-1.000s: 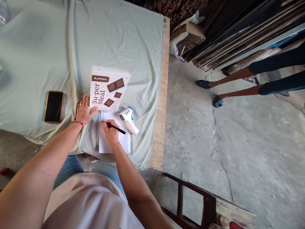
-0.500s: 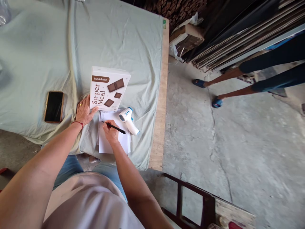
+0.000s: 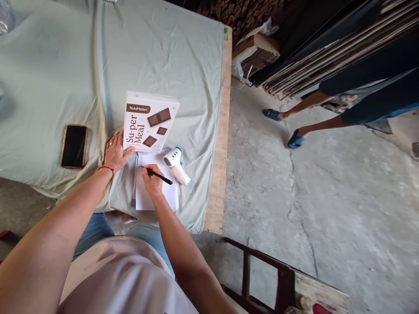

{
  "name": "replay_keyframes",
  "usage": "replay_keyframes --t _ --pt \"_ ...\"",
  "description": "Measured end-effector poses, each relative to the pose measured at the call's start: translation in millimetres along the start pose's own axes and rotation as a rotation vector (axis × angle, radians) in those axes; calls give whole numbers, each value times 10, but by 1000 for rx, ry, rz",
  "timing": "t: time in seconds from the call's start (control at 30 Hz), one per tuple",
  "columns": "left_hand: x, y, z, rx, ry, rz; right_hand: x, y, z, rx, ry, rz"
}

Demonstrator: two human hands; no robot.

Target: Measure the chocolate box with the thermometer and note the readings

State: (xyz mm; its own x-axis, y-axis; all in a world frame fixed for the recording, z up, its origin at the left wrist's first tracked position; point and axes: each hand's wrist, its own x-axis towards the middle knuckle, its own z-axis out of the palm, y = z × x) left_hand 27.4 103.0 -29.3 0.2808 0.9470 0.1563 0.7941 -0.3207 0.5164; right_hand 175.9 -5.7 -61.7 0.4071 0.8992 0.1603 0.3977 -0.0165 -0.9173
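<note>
My right hand (image 3: 152, 179) is curled around the black pen (image 3: 161, 175), over the spiral notebook (image 3: 144, 199); long axis ten-to-four o'clock, tip at ten. Left hand (image 3: 115, 153), at ten, half-open, touches the NutriMotion box (image 3: 150, 124); cannot tell if gripping.

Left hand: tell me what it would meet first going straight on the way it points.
The white Su-per Meal box: the left hand points up and rightward in the picture, toward the box's left side, and seems to touch it, though depth at that edge is hard to judge.
</note>
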Motion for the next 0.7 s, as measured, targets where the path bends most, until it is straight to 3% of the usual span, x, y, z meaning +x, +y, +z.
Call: replay_keyframes --t 0.4,0.7 --pt "2 2 -2 6 -7 -10 9 5 -10 -19 -8 -31" --pt "2 -1 -5 16 -4 -7 -12 0 8 44 76 60"
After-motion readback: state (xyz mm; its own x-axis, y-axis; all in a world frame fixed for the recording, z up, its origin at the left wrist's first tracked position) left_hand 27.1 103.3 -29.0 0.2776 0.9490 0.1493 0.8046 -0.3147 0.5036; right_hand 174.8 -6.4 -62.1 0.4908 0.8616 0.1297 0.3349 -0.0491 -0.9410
